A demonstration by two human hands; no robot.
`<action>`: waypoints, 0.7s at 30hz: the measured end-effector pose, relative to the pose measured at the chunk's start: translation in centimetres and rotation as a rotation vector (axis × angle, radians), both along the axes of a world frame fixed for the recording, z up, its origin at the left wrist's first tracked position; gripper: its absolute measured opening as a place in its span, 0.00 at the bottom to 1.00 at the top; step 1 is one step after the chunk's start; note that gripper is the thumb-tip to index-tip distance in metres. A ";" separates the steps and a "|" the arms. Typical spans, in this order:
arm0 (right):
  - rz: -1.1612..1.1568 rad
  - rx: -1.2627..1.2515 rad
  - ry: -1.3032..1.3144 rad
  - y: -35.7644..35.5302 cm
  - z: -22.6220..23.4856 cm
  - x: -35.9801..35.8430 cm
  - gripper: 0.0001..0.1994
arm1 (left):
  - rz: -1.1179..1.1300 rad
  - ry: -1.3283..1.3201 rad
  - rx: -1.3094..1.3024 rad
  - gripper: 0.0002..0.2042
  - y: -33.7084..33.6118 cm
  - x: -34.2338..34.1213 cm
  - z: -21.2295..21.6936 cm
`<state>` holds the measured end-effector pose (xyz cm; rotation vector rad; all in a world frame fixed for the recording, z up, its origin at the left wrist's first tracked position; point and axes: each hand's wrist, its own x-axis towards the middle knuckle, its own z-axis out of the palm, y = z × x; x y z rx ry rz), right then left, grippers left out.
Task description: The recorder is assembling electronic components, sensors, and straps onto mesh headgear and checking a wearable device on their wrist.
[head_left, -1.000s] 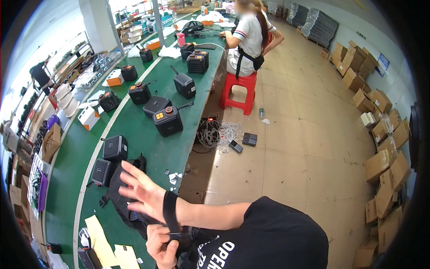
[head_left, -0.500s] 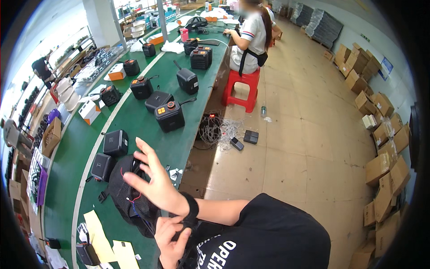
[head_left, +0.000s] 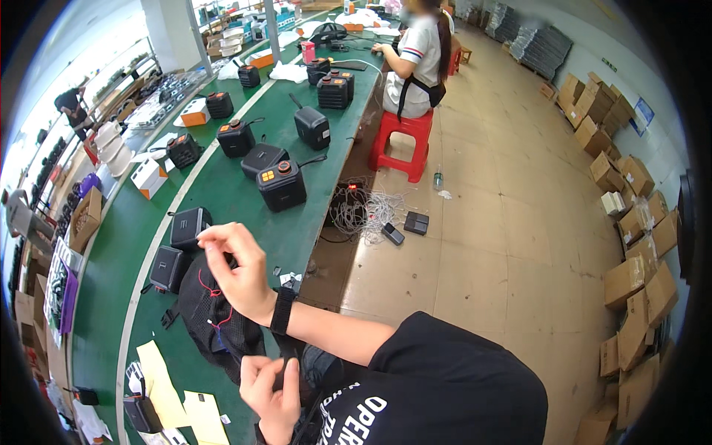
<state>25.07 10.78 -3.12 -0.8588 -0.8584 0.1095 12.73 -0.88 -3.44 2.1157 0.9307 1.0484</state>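
My right hand (head_left: pixel 241 271) is raised over a black mesh item (head_left: pixel 199 315) that has red and blue wires on it. Its fingers are curled, with thumb and forefinger tips close together and nothing visible between them. A black wristband (head_left: pixel 282 310) circles my right wrist. Below it, my left hand (head_left: pixel 273 397) pinches a dark strap (head_left: pixel 290 347) that seems to hang from that band. Two black box-shaped devices, one farther (head_left: pixel 190 227) and one nearer (head_left: pixel 169 268), sit on the green table beside the mesh item.
Several black devices with orange buttons, such as one (head_left: pixel 282 187), stand along the green table (head_left: pixel 245 200). Yellow sheets (head_left: pixel 165 397) lie at the near end. A person (head_left: pixel 415 67) sits on a red stool (head_left: pixel 403 148). Tangled cables (head_left: pixel 371 213) and cardboard boxes (head_left: pixel 630 278) are on the floor.
My right hand has gone from spread fingers to curled ones and moved slightly left. My left hand has moved down and left, away from the wristband, drawing the strap out.
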 end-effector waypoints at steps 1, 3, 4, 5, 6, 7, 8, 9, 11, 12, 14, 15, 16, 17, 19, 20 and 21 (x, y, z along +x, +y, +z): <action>-0.042 -0.039 -0.136 -0.1 0.0 0.0 0.04 | -0.030 -0.045 0.118 0.07 0.1 -0.4 0.5; -0.087 -0.036 -0.232 0.3 -0.2 -0.3 0.04 | -0.012 -0.115 -0.011 0.06 -0.9 -0.9 1.5; -0.072 -0.057 -0.270 0.3 -0.2 -0.5 0.04 | -0.028 -0.050 0.018 0.07 -1.2 -1.0 2.1; -0.055 -0.079 -0.306 0.2 -0.1 -0.6 0.04 | -0.027 -0.051 0.017 0.07 -1.0 -0.9 2.1; 0.007 -0.139 -0.278 0.1 -0.1 -0.7 0.03 | -0.048 -0.014 -0.002 0.07 -0.6 -0.7 1.9; 0.010 -0.140 -0.278 0.1 0.0 -1.0 0.03 | -0.069 0.023 -0.022 0.07 -0.2 -0.5 1.7; 0.322 -0.163 0.036 0.2 0.1 -1.2 0.02 | -0.043 0.033 0.043 0.09 0.3 -0.3 1.3; 0.638 -0.181 0.357 0.3 0.1 -1.7 0.03 | -0.048 0.047 0.095 0.09 0.6 -0.5 1.1; 0.821 -0.189 0.454 0.7 -0.1 -1.8 0.04 | -0.082 -0.051 0.161 0.09 1.1 -0.3 0.9; 0.934 -0.253 0.603 0.8 0.0 -1.6 0.05 | -0.140 -0.039 0.121 0.08 1.1 -0.9 0.9; 1.076 -0.280 0.859 1.4 -0.1 -1.0 0.08 | -0.226 -0.004 0.059 0.09 0.4 -2.0 1.4; 1.092 -0.252 0.988 2.0 -0.4 -0.5 0.08 | -0.219 0.034 0.039 0.08 0.0 -2.4 1.8; 1.112 -0.205 1.095 2.4 -0.4 0.1 0.08 | -0.222 0.034 0.052 0.08 0.1 -2.9 1.7; 1.127 -0.159 1.203 2.5 -0.5 0.4 0.08 | -0.224 0.034 0.064 0.08 0.3 -3.3 1.5; 1.091 -0.156 1.280 1.5 0.3 0.0 0.07 | -0.214 0.022 0.031 0.08 0.4 -3.6 1.2; 1.035 -0.192 1.248 0.9 1.0 -0.7 0.07 | -0.229 -0.001 -0.002 0.08 0.5 -3.6 1.0; 1.051 -0.205 1.258 0.7 1.5 -1.5 0.07 | -0.237 -0.037 -0.029 0.09 0.4 -3.6 0.7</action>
